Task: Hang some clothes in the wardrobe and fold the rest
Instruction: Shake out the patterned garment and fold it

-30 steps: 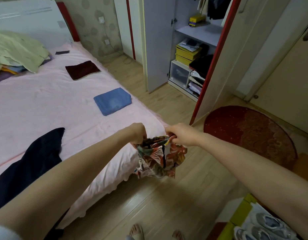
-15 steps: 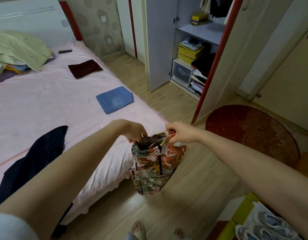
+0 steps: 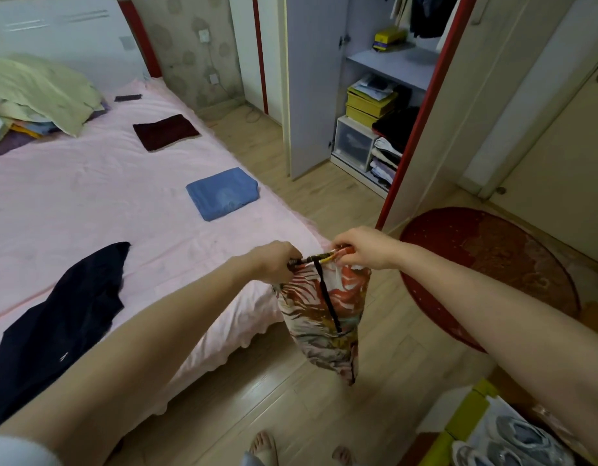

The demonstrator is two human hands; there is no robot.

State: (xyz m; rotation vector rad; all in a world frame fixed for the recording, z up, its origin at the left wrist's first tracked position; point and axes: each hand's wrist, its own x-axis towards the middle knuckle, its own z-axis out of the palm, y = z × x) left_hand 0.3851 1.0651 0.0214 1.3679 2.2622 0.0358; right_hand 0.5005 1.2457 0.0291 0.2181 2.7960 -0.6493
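A floral garment (image 3: 324, 311) in red, white and green with a black stripe hangs in the air beside the bed's near corner. My left hand (image 3: 277, 264) and my right hand (image 3: 361, 247) each pinch its top edge, close together. On the pink bed (image 3: 72, 196) lie a folded blue garment (image 3: 223, 193), a folded dark red garment (image 3: 164, 132) and an unfolded dark navy garment (image 3: 59, 324). The wardrobe (image 3: 374, 95) stands open beyond the bed, with clothes hanging at the top (image 3: 421, 11).
A heap of pale green and mixed clothes (image 3: 32, 95) sits at the bed's head. Yellow boxes (image 3: 368, 102), a clear drawer and folded clothes fill the wardrobe's lower shelves. A round red rug (image 3: 485, 264) lies on the wooden floor. Grey sneakers (image 3: 519, 442) are at the lower right.
The floral garment has dropped open from a bunched wad into a long hanging shape. My hands have stayed near the bed corner, holding its top edge taut.
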